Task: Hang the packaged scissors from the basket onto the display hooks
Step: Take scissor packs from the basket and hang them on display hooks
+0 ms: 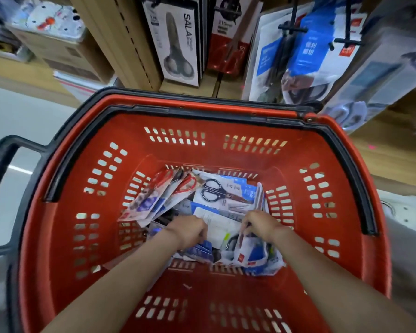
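Both hands in basket [346,212]: left hand [190,233] and right hand [262,228] pinch overlapping scissor packs [222,192] at 6 o'clock; neighbouring packs may snag and spill.

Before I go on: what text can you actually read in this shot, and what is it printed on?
"SALA": running vertically down the white scissors box hanging on the display.
"10": on the red-and-black package beside it; the rest is blurred.
Blue-and-white packs on the hooks: white characters, too blurred to read.
Packs in the basket: print too small to read.
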### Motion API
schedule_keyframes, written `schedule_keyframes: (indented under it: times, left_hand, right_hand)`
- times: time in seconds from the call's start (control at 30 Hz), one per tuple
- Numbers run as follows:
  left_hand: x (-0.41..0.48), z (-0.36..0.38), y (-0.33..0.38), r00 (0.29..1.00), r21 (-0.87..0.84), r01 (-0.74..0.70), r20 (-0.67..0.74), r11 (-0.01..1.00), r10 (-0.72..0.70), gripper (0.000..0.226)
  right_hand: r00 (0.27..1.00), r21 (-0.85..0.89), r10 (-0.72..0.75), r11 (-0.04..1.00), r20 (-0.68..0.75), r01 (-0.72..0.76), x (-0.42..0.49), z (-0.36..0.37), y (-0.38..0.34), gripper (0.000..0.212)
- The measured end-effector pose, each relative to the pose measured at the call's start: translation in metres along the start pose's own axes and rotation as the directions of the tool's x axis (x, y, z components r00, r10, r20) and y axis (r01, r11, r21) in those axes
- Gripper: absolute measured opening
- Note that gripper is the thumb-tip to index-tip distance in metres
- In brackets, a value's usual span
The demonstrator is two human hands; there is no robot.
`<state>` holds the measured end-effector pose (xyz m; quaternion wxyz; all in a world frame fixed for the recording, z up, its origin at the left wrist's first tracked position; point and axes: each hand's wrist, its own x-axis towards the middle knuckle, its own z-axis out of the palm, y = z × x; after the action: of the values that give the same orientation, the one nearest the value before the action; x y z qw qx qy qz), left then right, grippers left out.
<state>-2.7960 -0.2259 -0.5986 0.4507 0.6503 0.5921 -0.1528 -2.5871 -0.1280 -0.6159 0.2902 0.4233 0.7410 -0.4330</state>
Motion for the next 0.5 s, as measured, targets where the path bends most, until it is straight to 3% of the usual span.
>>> schedule_keyframes:
  times: [0.13,0.27,0.37,0.5]
  left_hand:
    - [-0.004,-0.001,0.002,0.997,0.004,-0.019,-0.081,1.000,0.020,0.023]
    - [-0.018,-0.012,-0.010,0.963,-0.255,-0.063,-0.268,0.965,-0.008,0.023]
    - [-0.035,-0.025,-0.009,0.897,-0.430,-0.154,-0.439,0.889,-0.057,0.023]
    - [-0.057,-0.037,0.001,0.763,-0.554,-0.231,-0.613,0.800,-0.205,0.008]
  right_hand:
    - [0.998,0.063,-0.031,0.997,-0.049,0.034,-0.001,-0.008,-0.005,0.019]
    - [0.966,0.268,-0.053,0.956,-0.253,0.123,-0.007,-0.031,-0.029,0.022]
    - [0.914,0.374,-0.026,0.908,-0.405,0.191,-0.016,-0.048,-0.049,0.023]
    - [0.778,0.423,0.034,0.854,-0.627,0.303,-0.039,-0.064,-0.064,0.010]
